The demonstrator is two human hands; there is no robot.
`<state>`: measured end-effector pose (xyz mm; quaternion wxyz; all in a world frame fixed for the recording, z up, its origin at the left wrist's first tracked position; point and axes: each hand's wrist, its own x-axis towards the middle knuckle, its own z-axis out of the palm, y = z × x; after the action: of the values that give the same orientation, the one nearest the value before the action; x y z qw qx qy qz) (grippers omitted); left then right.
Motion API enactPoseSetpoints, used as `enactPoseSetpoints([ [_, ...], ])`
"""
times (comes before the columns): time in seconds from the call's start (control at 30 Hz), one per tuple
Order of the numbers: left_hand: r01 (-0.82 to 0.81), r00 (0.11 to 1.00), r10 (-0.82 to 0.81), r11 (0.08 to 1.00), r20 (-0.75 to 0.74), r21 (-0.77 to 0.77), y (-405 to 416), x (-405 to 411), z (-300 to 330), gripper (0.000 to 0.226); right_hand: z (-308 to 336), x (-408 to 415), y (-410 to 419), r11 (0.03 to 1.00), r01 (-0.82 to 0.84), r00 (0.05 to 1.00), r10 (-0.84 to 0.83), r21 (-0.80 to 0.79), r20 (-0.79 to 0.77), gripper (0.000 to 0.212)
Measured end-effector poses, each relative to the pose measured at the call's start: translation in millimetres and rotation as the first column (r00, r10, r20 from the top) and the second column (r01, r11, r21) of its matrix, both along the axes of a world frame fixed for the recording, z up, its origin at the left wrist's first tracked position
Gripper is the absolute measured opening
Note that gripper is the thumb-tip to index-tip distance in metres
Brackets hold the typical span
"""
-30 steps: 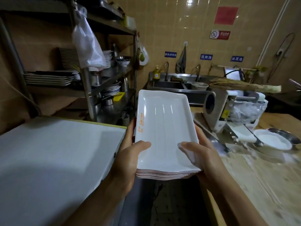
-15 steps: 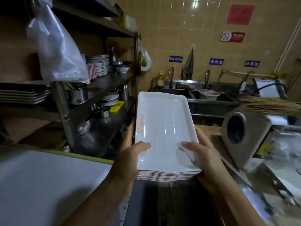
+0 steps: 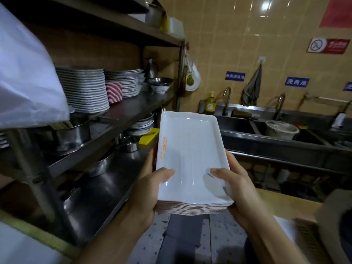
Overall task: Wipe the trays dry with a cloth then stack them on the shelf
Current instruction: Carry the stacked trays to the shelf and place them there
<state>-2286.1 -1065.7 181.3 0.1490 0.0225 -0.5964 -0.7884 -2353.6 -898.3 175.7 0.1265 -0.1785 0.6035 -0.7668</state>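
A stack of several white rectangular trays (image 3: 190, 149) with orange print along the left rim is held level in front of me. My left hand (image 3: 148, 189) grips the stack's near left corner, thumb on top. My right hand (image 3: 234, 187) grips the near right corner the same way. The metal shelf unit (image 3: 131, 109) stands to the left, its middle board level with the trays' far end. No cloth is in my hands.
The shelf holds stacks of round plates (image 3: 85, 88), pink plates (image 3: 114, 91), steel bowls (image 3: 161, 83) and pots (image 3: 70, 134). A white plastic bag (image 3: 24, 77) hangs at the left. A steel sink (image 3: 266, 126) runs along the back wall. A wooden counter (image 3: 285, 204) lies right.
I have moved forward and turned left toward the shelf, so it now looms closer. The trays stay gripped the same way in both hands.
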Motion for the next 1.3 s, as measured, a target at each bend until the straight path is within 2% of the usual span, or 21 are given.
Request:
enactPoseSetpoints([
  [0.2,-0.029,0.999,0.028,0.999,0.027,0.043,-34.9,-99.3,-16.5,0.052,-6.3,-99.4,-34.8,0.998,0.004,0.999,-0.001,0.066,-0.038,0.066],
  [0.37,-0.055,0.998,0.054,0.997,0.02,0.055,-78.6,-186.4,-7.1,0.053,2.6,-188.2,-79.7,0.996,-0.02,0.999,0.023,0.09,-0.039,0.065],
  [0.5,-0.089,0.996,0.089,0.996,0.007,0.007,-108.1,-239.8,2.5,0.054,7.4,-246.6,-110.9,0.997,-0.036,0.999,0.038,0.069,-0.03,0.065],
  [0.7,-0.169,0.985,0.169,0.986,0.027,-0.009,-140.3,-298.8,5.0,0.058,3.5,-318.6,-150.4,0.991,-0.13,0.991,0.13,0.028,0.014,0.058],
  [0.87,-0.28,0.96,0.28,0.96,0.021,-0.01,-156.7,-345.8,-1.5,0.059,-6.1,-385.3,-180.7,0.959,-0.283,0.958,0.283,-0.008,0.043,0.054],
  [1.07,-0.452,0.892,0.452,0.892,0.012,-0.006,-164.0,-416.3,-2.6,0.065,-3.4,-482.8,-212.2,0.879,-0.475,0.879,0.476,-0.033,0.013,0.051],
  [1.3,-0.673,0.739,0.673,0.74,0.028,-0.006,-169.9,-492.5,5.5,0.064,12.6,-579.2,-249.7,0.74,-0.669,0.737,0.673,-0.075,0.065,0.072],
])
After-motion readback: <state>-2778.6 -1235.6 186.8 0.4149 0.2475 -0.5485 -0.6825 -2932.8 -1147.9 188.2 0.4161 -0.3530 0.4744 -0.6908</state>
